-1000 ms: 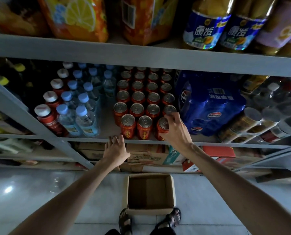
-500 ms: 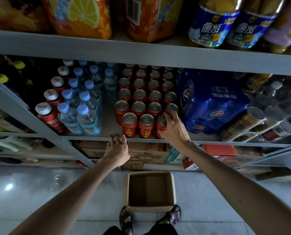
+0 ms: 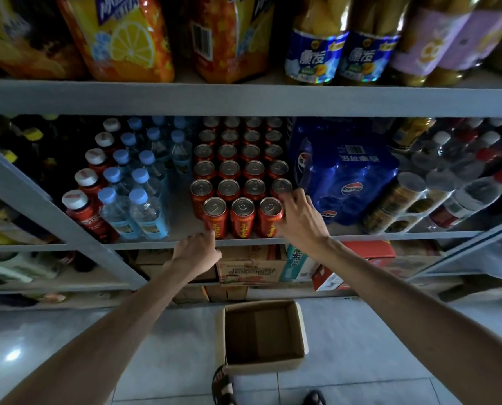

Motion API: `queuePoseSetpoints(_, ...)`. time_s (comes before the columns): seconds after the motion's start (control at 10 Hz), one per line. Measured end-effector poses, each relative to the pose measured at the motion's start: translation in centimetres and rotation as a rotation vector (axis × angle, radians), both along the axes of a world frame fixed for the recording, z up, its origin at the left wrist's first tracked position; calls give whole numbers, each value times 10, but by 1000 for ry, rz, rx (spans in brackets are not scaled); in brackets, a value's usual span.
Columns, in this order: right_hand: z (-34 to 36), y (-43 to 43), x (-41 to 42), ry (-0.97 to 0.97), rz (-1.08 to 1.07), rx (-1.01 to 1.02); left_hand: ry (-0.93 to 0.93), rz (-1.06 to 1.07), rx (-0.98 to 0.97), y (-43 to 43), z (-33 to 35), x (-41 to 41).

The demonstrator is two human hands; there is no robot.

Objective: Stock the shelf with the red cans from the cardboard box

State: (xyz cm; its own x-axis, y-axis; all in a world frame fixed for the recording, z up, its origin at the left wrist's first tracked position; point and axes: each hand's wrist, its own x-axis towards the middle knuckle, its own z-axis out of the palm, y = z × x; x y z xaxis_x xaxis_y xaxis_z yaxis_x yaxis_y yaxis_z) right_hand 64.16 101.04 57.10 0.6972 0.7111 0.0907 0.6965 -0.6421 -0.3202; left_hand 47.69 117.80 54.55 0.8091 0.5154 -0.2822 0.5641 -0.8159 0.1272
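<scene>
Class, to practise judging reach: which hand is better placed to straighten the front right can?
Right. The right hand lies against that can; the left hand rests at the shelf edge, below the front left can.

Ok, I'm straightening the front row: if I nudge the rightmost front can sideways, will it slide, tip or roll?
Standing upright, the rightmost front can should slide, not roll. Tall and narrow near the shelf edge, it could tip if pushed high.

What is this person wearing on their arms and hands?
Nothing that shows: the left hand and right hand are bare, without gloves, and both forearms are uncovered, with no sleeve, watch or bracelet in view. On the feet are dark strapped sandals.
</scene>
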Motion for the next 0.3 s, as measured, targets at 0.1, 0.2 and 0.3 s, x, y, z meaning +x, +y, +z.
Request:
queuePoseSetpoints(0.1, 29, -33, 2, 34, 81, -18, 68, -141, -79, -19, 43, 12)
queuePoseSetpoints(0.2, 58, -57, 11, 112, 108, -102, 85, -220, -64, -45, 81, 25)
queuePoseSetpoints(0.3, 96, -99, 25, 202, 155, -296, 70, -250, -16, -92, 123, 41)
